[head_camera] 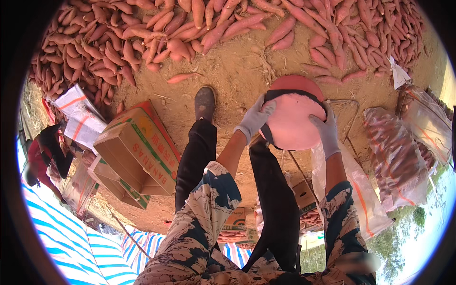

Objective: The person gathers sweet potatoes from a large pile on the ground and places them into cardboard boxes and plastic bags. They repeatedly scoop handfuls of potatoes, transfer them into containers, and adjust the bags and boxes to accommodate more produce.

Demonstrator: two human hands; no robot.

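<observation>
A pink cap [294, 119] with a dark band and a darker pink brim is between my two gloved hands, above the dirt ground. My left hand [258, 115], in a pale grey glove, grips its left edge. On the right edge, my right hand [326, 126] in a matching glove has its thumb over the pink fabric and its fingers round the rim. Beyond the cap lie large heaps of reddish sweet potatoes [107, 53], with one loose sweet potato [183, 77] on the soil in front of them.
Cardboard banana boxes [142, 142] stand at left, near white woven sacks [80, 117]. A person [42, 156] in red and black is at the far left. Clear bags filled with sweet potatoes [395, 153] lie at right. A plastic sack [356, 188] is beside my right forearm.
</observation>
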